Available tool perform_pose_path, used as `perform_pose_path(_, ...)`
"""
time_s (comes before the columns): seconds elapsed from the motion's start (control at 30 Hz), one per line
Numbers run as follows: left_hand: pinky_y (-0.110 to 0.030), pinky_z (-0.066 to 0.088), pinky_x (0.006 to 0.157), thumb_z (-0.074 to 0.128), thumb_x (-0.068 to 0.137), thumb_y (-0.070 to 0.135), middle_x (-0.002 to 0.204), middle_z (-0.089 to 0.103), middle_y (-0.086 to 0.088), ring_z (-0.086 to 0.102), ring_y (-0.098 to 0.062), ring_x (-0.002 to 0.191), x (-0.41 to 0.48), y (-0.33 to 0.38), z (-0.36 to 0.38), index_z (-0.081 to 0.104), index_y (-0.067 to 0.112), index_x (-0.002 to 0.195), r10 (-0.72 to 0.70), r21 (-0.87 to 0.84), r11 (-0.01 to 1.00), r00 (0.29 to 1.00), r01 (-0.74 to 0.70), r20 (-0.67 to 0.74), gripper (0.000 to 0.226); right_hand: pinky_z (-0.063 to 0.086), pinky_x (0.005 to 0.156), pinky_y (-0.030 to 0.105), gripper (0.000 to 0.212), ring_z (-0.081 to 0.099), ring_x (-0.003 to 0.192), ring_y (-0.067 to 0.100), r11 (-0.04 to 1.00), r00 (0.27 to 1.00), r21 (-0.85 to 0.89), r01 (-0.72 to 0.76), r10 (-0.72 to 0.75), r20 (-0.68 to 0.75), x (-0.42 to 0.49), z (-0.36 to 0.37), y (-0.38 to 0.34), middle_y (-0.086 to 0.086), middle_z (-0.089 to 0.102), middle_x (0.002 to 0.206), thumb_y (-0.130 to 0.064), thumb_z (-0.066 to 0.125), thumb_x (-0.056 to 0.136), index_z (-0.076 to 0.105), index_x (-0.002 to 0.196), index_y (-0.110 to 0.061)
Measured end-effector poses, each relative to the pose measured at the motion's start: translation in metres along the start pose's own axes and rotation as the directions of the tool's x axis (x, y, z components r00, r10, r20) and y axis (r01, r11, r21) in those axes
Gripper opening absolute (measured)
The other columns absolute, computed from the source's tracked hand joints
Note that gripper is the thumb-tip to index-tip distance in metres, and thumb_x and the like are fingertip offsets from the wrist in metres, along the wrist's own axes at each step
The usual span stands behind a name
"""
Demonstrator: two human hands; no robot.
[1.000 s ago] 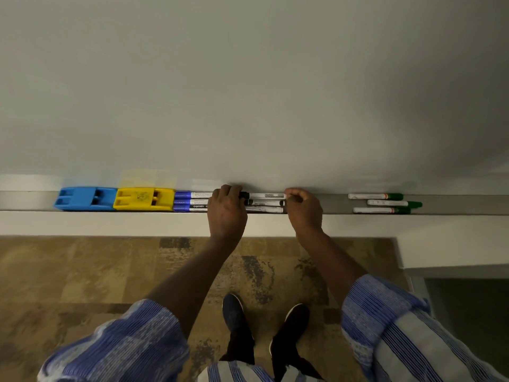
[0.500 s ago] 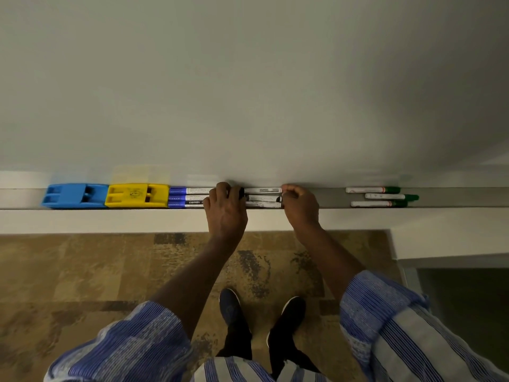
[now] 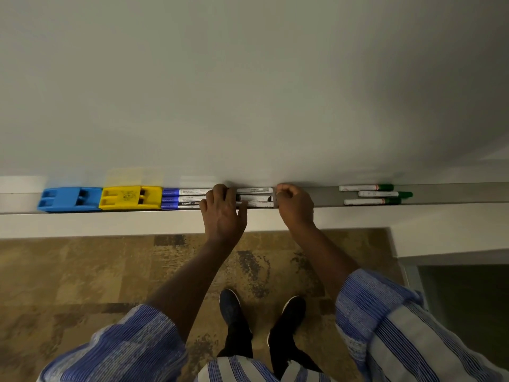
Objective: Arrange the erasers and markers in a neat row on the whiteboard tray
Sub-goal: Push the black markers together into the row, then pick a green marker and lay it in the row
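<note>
On the whiteboard tray [image 3: 316, 195] a blue eraser [image 3: 70, 199] lies at the far left, touching a yellow eraser [image 3: 130, 197]. Three blue-capped markers [image 3: 183, 199] lie stacked next to the yellow eraser. Three black-capped markers [image 3: 256, 197] follow, between my hands. My left hand [image 3: 223, 213] rests flat over the join of the blue and black markers, fingers spread. My right hand [image 3: 294, 206] is curled, its fingertips pressed against the right ends of the black markers. Three green-capped markers [image 3: 374, 194] lie apart to the right, with uneven ends.
The whiteboard [image 3: 248, 86] fills the upper view. Below the tray runs a white ledge [image 3: 110, 224]. A brown patterned floor [image 3: 82, 271] and my shoes [image 3: 261, 312] are underneath. A wall corner and doorway [image 3: 454, 285] lie at the lower right.
Both hands stay on the black markers. The black markers look pushed slightly left, closer against the blue ones, and their right ends look more even. My view shifted slightly.
</note>
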State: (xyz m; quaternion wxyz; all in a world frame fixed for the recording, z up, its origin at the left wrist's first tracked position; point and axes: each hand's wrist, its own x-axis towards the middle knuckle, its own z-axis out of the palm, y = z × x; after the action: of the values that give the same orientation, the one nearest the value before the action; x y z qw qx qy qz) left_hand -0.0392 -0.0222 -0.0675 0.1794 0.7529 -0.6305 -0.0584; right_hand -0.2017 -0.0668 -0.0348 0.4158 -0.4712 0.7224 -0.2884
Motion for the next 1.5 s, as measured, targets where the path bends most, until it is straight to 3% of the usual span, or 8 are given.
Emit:
perform_pose_path(0.13,-0.043,0.04,0.084,0.06,0.092,0.039,0.118,0.054,-0.012,0.051,-0.03,0.106,-0.002,0.016,0.004,0.059,0.013,0.12,0.062,0.002,0.998,0.998,-0.062,0.008,0.039,0.043,0.083,0.018,0.025,0.065,0.105,0.018,0.996,0.997,-0.044,0.073,-0.074,-0.019,0.0,-0.018,0.009,0.003,0.071,0.116,-0.018,0.056,0.096,0.07,0.116,-0.013)
perform_pose_path(0.3,-0.044,0.041,0.09,0.057,0.092,0.043,0.124,0.054,-0.013,0.049,-0.031,0.113,0.0,0.047,0.012,0.059,0.014,0.124,0.147,-0.021,0.989,0.988,-0.146,0.037,0.043,0.038,0.072,0.004,0.024,0.064,0.1,0.012,0.971,0.978,-0.156,0.179,-0.193,-0.082,0.003,-0.059,0.026,0.004,0.071,0.115,-0.02,0.058,0.096,0.07,0.115,-0.011)
perform_pose_path(0.47,-0.048,0.041,0.103,0.058,0.092,0.041,0.137,0.052,-0.013,0.047,-0.031,0.127,-0.003,0.092,0.023,0.054,0.012,0.134,0.318,-0.084,0.947,0.94,-0.31,0.118,0.051,0.053,0.089,0.029,0.025,0.065,0.105,0.026,0.852,0.88,-0.355,0.384,-0.455,-0.14,0.012,-0.113,0.057,0.012,0.069,0.113,-0.016,0.065,0.091,0.067,0.114,-0.005)
perform_pose_path(0.6,-0.049,0.023,0.12,0.053,0.097,0.045,0.163,0.024,-0.016,0.019,-0.033,0.151,-0.016,0.123,0.043,0.031,0.012,0.154,0.444,-0.085,0.894,0.842,-0.44,0.307,0.069,0.052,0.097,0.041,0.035,0.059,0.117,0.03,0.697,0.838,-0.601,0.391,-0.54,-0.081,0.026,-0.15,0.085,0.013,0.064,0.123,-0.017,0.07,0.086,0.066,0.119,-0.007)
perform_pose_path(0.7,-0.049,0.009,0.125,0.048,0.098,0.051,0.167,-0.004,-0.014,-0.005,-0.03,0.154,-0.027,0.132,0.059,0.002,0.013,0.159,0.422,-0.047,0.891,0.783,-0.452,0.457,0.085,0.052,0.091,0.042,0.033,0.064,0.107,0.033,0.569,0.825,-0.717,0.402,-0.564,0.014,0.033,-0.164,0.101,0.014,0.068,0.115,-0.013,0.074,0.082,0.069,0.115,-0.006)
perform_pose_path(0.87,-0.05,-0.001,0.124,0.041,0.098,0.058,0.164,-0.018,-0.012,-0.016,-0.03,0.152,-0.031,0.139,0.065,-0.018,0.016,0.153,0.403,0.027,0.876,0.763,-0.481,0.506,0.092,0.052,0.086,0.039,0.036,0.064,0.102,0.03,0.519,0.842,-0.746,0.416,-0.529,0.102,0.041,-0.175,0.112,0.009,0.068,0.111,-0.014,0.076,0.079,0.069,0.114,-0.011)
perform_pose_path(1.17,-0.05,0.002,0.125,0.042,0.098,0.057,0.166,-0.011,-0.012,-0.012,-0.028,0.153,-0.03,0.147,0.06,-0.007,0.013,0.158,0.376,0.035,0.887,0.765,-0.46,0.523,0.09,0.049,0.078,0.043,0.026,0.061,0.095,0.032,0.396,0.825,-0.791,0.466,-0.517,0.228,0.056,-0.181,0.096,0.007,0.066,0.099,-0.016,0.077,0.076,0.064,0.098,-0.013)
perform_pose_path(1.5,-0.044,0.002,0.124,0.046,0.098,0.054,0.167,-0.002,-0.012,-0.005,-0.027,0.154,-0.031,0.154,0.054,0.001,0.013,0.159,0.368,-0.036,0.915,0.792,-0.403,0.487,0.086,0.048,0.075,0.04,0.021,0.059,0.084,0.027,0.357,0.703,-0.726,0.588,-0.669,0.24,0.063,-0.179,0.095,0.007,0.062,0.092,-0.011,0.074,0.077,0.067,0.097,-0.014)
